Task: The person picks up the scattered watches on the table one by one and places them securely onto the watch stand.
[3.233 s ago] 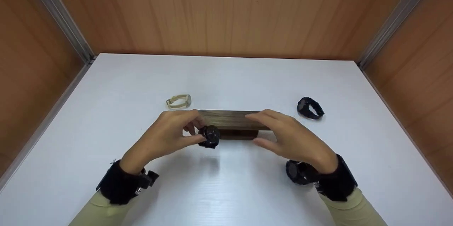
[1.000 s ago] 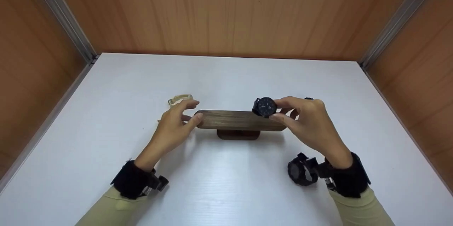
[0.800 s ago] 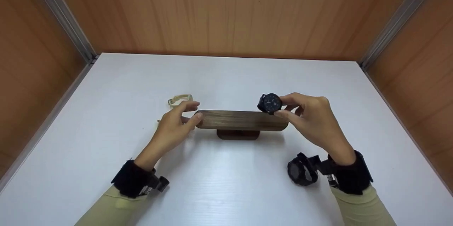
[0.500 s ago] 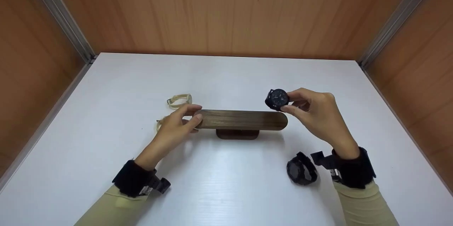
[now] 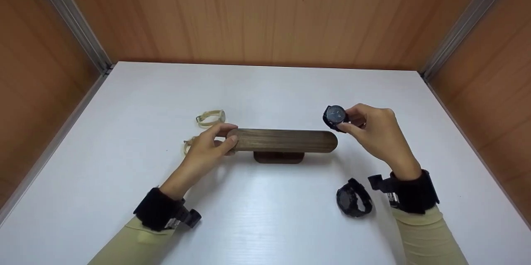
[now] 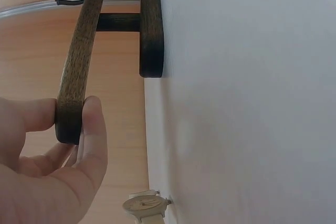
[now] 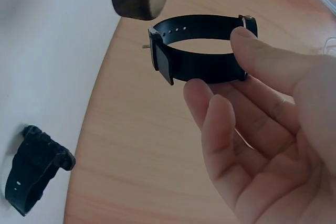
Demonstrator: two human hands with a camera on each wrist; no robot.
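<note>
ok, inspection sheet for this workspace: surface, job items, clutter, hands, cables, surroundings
Surface: white table, flat; no spills seen.
Job's things: wooden watch stand, a long bar on a short post and base, stands mid-table; black strap watch is held in the air just off the bar's right end, strap buckled into a loop.
Clutter: chunky black watch lies near the right wrist; beige watch lies behind the left hand; another pale strap by that hand, mostly hidden.
Hands: left hand pinches the bar's left end; right hand pinches the black strap watch.
Cables: nothing seen.
Surroundings: wood-panel walls on three sides, metal corner rails.
</note>
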